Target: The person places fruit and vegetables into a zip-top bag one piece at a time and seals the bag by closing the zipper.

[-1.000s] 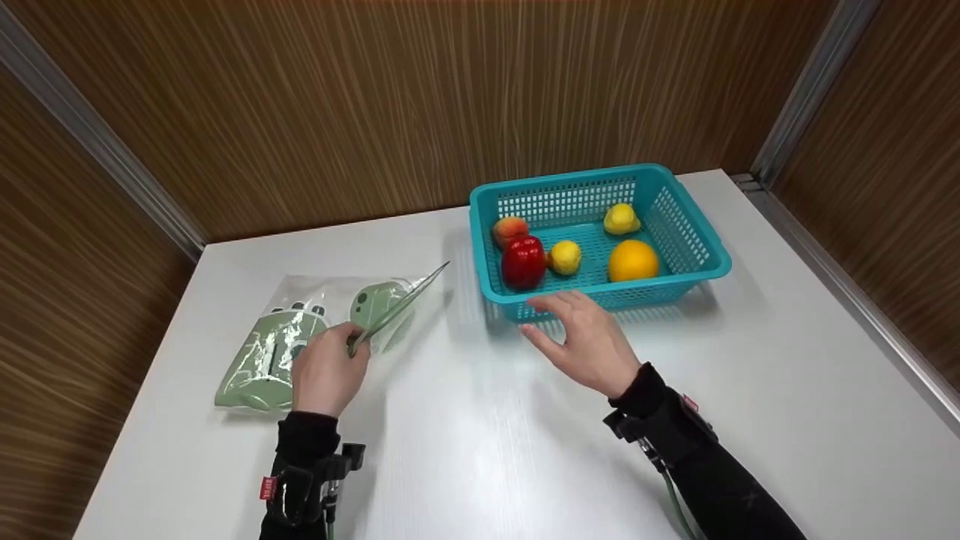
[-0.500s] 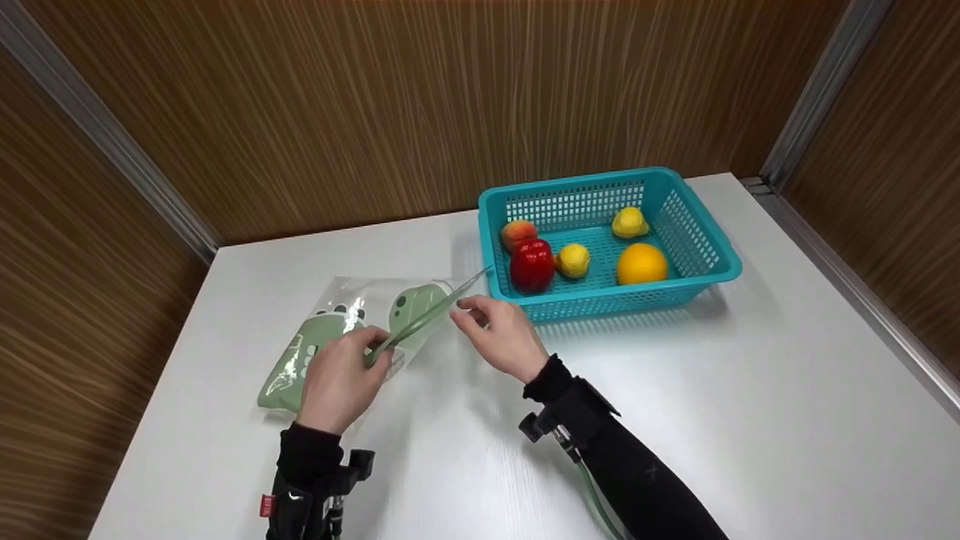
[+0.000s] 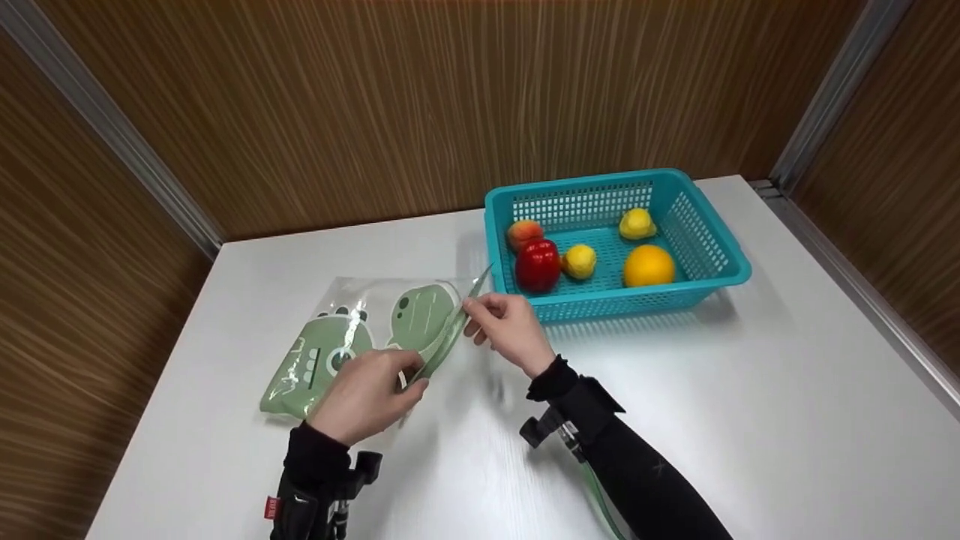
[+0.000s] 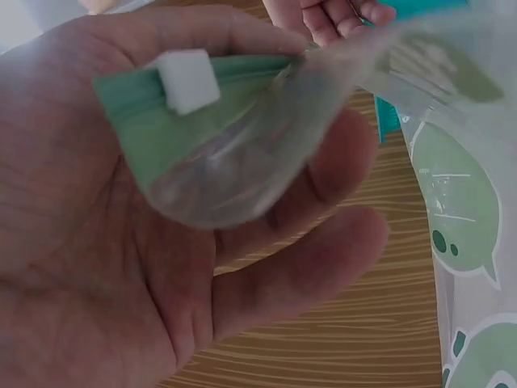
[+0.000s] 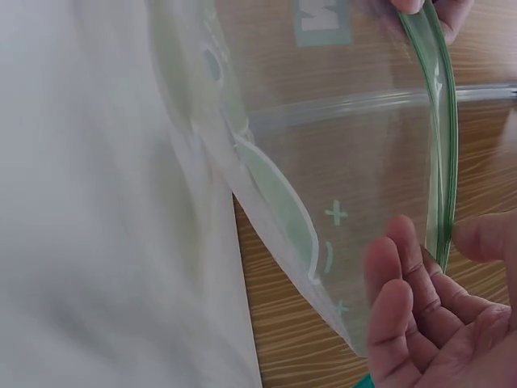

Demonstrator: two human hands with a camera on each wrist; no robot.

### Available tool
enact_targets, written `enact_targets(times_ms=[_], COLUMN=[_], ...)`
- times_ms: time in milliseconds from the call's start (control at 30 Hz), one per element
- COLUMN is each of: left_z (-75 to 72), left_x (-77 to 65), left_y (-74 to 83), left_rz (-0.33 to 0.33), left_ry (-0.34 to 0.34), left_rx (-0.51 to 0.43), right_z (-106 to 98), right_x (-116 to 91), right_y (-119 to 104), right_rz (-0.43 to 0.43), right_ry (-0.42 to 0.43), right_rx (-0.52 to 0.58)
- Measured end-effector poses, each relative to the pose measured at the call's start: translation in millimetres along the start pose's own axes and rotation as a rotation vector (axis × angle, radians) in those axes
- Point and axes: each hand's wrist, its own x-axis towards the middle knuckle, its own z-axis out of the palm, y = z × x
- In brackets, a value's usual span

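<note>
A clear zip bag with green cartoon animal prints lies on the table at the left, its green zip edge raised. My left hand grips the near end of that edge between thumb and fingers. In the left wrist view a white slider sits on the zip, close to the index finger. The right hand pinches the far end of the zip edge, its thumb on one side and curled fingers on the other. Between the two hands the strip bends slightly.
A teal basket stands at the back right, just beyond my right hand. Inside are a red apple, a peach, an orange and two yellow fruits, one a lemon-like piece. Wood-grain panels border the table.
My right hand has moved left from in front of the basket and taken hold of the zip's far end. The left hand has shifted right, with the bag dragged along.
</note>
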Motion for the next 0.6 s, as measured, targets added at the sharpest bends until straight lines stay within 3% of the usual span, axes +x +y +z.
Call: enact_targets(times_ms=[133, 233, 367, 600], left_z=[2.9, 5.3, 9.7, 24.5], left_x=[-0.4, 0.6, 3.8, 13.0], left_y=[4.0, 5.6, 6.7, 11.2], left_rz=[0.047, 0.059, 0.063, 0.007], left_ry=[-0.034, -0.034, -0.002, 0.108], left_rx=[0.018, 0.031, 0.038, 0.059], right_z=[-3, -7, -8, -4], right_x=[-2, -10, -22, -26], right_y=[-5, -20, -38, -41], right_rz=[0.054, 0.041, 0.007, -0.004], right_ry=[-0.041, -0.07, -0.071, -0.072], right_rx=[0.018, 0.015, 0.015, 0.08])
